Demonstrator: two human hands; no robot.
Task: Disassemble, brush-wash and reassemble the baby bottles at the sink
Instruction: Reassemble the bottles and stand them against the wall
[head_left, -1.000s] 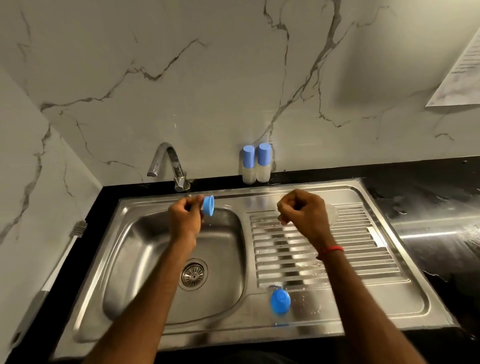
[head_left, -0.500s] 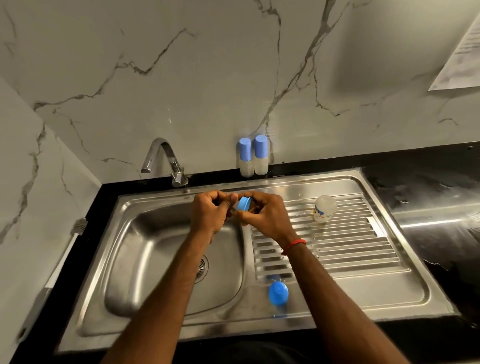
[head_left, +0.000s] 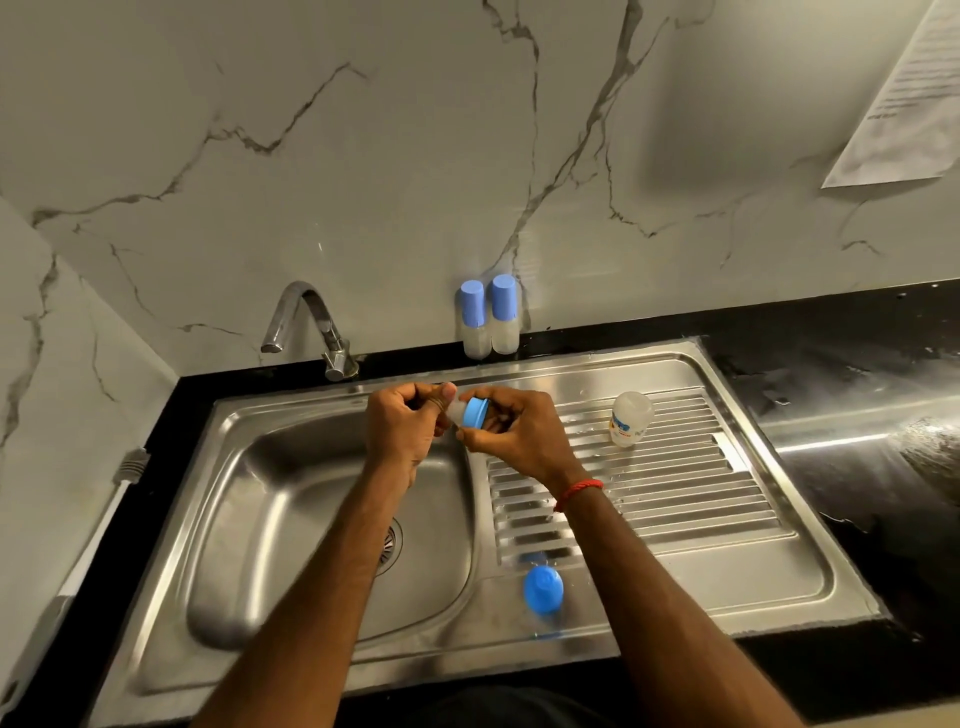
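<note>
Left hand pinches the clear silicone teat; my right hand grips its blue plastic ring, for leverage.

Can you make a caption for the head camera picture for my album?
Left hand pinches the clear teat, right hand holds the blue collar, above the sink.

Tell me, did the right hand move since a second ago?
Yes. The right hand went left, from over the drainboard to the basin edge, nearly under the two capped bottles, meeting the left hand.
</note>
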